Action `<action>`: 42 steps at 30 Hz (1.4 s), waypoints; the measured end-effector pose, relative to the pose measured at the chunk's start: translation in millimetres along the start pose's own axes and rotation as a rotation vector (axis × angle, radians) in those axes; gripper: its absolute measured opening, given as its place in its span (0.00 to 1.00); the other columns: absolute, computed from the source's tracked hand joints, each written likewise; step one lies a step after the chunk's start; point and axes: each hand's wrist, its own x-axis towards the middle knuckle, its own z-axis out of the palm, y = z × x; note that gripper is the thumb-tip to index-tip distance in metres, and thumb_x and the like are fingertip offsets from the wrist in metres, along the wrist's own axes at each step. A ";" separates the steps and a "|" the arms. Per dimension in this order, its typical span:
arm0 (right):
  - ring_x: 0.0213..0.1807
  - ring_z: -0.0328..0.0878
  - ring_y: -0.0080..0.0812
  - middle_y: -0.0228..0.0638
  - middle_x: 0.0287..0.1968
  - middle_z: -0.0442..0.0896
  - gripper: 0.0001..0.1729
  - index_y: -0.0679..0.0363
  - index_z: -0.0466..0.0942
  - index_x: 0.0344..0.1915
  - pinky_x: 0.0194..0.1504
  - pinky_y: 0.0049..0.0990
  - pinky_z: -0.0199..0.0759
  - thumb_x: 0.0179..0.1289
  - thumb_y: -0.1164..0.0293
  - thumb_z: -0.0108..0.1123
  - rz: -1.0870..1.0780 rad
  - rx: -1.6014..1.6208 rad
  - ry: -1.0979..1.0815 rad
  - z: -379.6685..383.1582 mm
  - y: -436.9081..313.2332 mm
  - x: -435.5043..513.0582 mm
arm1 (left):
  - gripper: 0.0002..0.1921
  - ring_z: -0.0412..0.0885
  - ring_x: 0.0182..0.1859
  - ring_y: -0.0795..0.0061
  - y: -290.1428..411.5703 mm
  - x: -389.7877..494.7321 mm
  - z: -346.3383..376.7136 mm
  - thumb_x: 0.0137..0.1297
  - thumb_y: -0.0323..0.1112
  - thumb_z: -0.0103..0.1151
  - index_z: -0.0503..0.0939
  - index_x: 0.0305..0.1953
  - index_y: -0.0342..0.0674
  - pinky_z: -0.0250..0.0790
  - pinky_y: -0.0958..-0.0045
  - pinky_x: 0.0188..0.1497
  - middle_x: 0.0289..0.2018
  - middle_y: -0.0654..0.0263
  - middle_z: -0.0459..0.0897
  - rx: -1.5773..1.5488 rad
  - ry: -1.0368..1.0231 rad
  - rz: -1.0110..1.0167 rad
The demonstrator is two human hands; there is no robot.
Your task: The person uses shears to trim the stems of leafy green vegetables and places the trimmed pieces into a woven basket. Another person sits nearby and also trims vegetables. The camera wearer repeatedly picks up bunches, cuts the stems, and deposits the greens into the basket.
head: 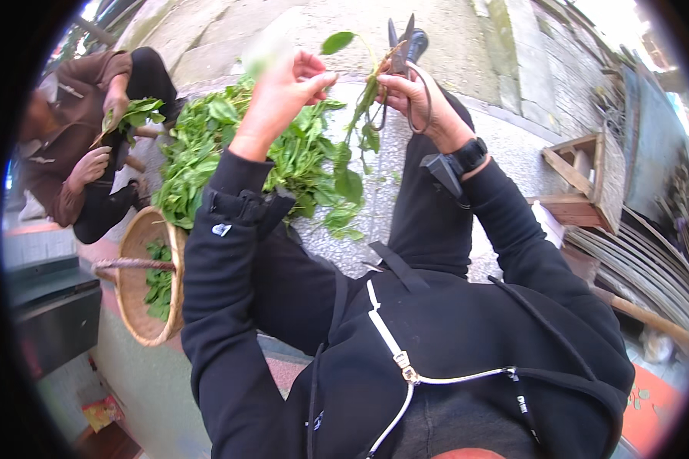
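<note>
My right hand (pixel 416 94) holds a pair of metal scissors (pixel 401 57), blades upward and apart, together with a bunch of leafy green stems (pixel 359 115) whose brownish root ends lie by the blades. The leaves of the bunch hang downward. My left hand (pixel 304 77) is raised to the left of the bunch, thumb and fingertips close together; a small gap parts it from the stems, and I see nothing clearly between its fingers. Beneath and beside my left forearm, a large heap of leafy greens (pixel 206 137) lies on the speckled stone ground.
A wicker basket (pixel 127 275) with some greens inside stands left of my arm. Another person (pixel 72 137) sits at the upper left, holding a bunch of greens. A wooden stool (pixel 585 183) lies at the right, near stacked curved slats (pixel 637 258) and a wooden pole (pixel 649 315).
</note>
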 end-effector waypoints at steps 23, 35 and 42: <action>0.49 0.77 0.34 0.47 0.48 0.80 0.21 0.64 0.68 0.58 0.50 0.31 0.70 0.65 0.72 0.53 -0.067 0.199 -0.317 -19.4 -22.9 -13.4 | 0.09 0.79 0.28 0.81 4.7 -20.7 37.1 0.60 0.35 0.65 0.85 0.41 0.42 0.72 0.77 0.35 0.29 0.70 0.86 0.431 -0.096 0.207; 0.53 0.77 0.36 0.46 0.48 0.80 0.21 0.65 0.68 0.57 0.50 0.32 0.71 0.65 0.73 0.55 -0.068 0.183 -0.303 -17.9 -23.4 -12.5 | 0.07 0.81 0.28 0.84 -1.4 -14.3 31.6 0.61 0.35 0.62 0.84 0.39 0.41 0.72 0.78 0.31 0.25 0.71 0.84 0.134 -0.100 0.062; 0.51 0.78 0.36 0.48 0.49 0.80 0.18 0.65 0.70 0.54 0.49 0.32 0.74 0.65 0.74 0.55 -0.063 0.212 -0.254 -24.2 -21.3 -9.6 | 0.07 0.84 0.30 0.72 -8.6 -11.7 26.1 0.61 0.37 0.62 0.83 0.37 0.42 0.74 0.72 0.33 0.28 0.65 0.85 0.578 0.100 0.244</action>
